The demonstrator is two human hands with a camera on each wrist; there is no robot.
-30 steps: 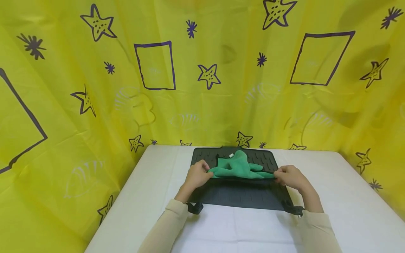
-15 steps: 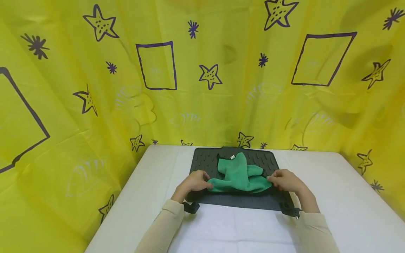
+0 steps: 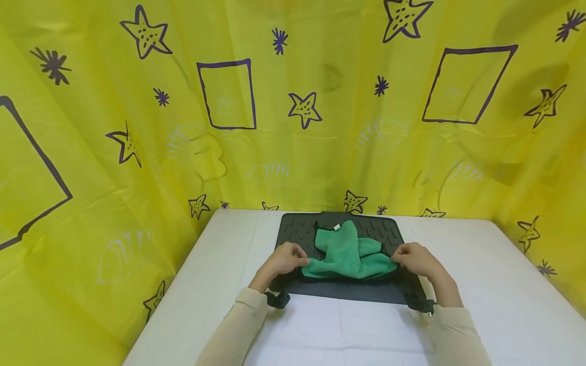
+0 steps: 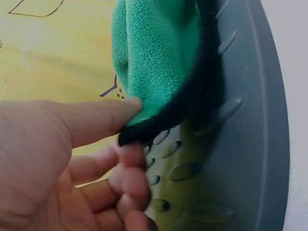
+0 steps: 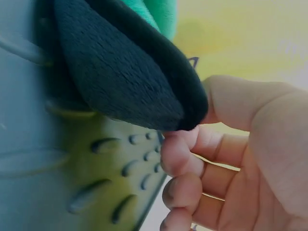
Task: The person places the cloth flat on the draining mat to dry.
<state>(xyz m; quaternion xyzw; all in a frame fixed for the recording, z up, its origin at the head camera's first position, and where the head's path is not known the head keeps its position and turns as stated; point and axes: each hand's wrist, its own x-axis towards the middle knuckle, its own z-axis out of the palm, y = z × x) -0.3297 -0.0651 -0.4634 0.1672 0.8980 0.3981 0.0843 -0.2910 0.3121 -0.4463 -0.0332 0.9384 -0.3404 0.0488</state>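
A crumpled green cloth (image 3: 342, 256) lies over a black ribbed tray (image 3: 297, 231), its near edge spread between both hands. It has a fuzzy green face, a dark underside, a dark trim and a small white tag (image 3: 337, 227) at the far side. My left hand (image 3: 285, 258) pinches the near left corner between thumb and forefinger, the other fingers loosely curled below. At the opposite corner, my right hand (image 3: 415, 259) pinches the trim in the same way. In the right wrist view the dark underside (image 5: 120, 72) faces the camera, held raised over the tray's ridges.
The tray rests on a white-covered table (image 3: 311, 330). Behind and at the sides hangs a yellow curtain (image 3: 274, 168) with purple stars and squares. Black wrist camera mounts (image 3: 278, 300) sit at both wrists, close to the tray's near corners.
The cloth's near edge has come down and toward me, so its green face spreads flatter over the tray. Both hands lowered with it, then rose very slightly in the last half second.
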